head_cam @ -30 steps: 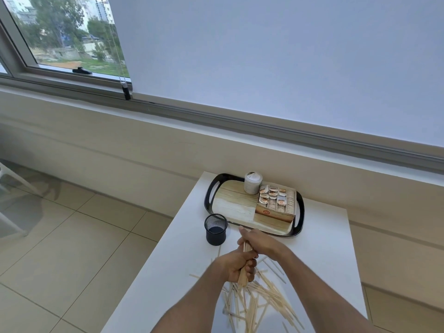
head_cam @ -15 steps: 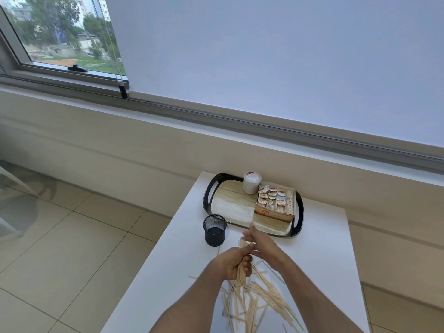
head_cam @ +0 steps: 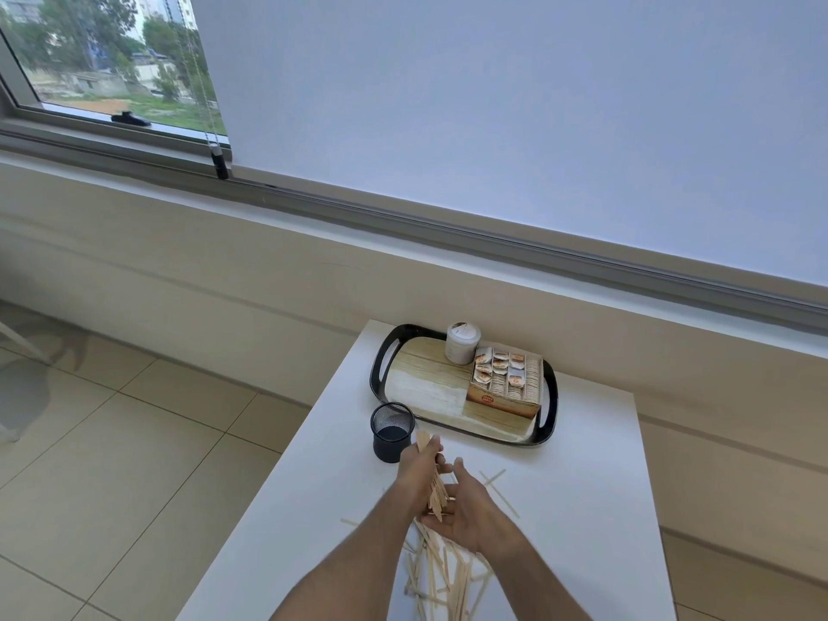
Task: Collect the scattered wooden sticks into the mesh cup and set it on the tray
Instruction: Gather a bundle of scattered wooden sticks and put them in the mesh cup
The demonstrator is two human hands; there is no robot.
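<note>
Wooden sticks [head_cam: 435, 488] bundled in left hand [head_cam: 419, 468], right hand [head_cam: 466, 508] spread, apparently cupping; square ends, tip into mesh cup [head_cam: 393, 432] just ahead.

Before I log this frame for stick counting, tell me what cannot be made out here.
Head view only:
- Stick pile: cut off by the bottom edge; the forearms cover part, so no count.
- Bundle of sticks: the left hand and right hand hide most of it.
- Mesh cup: inside too dark to tell whether sticks are in it.
- Sachet box on the tray: print too small to read.
</note>
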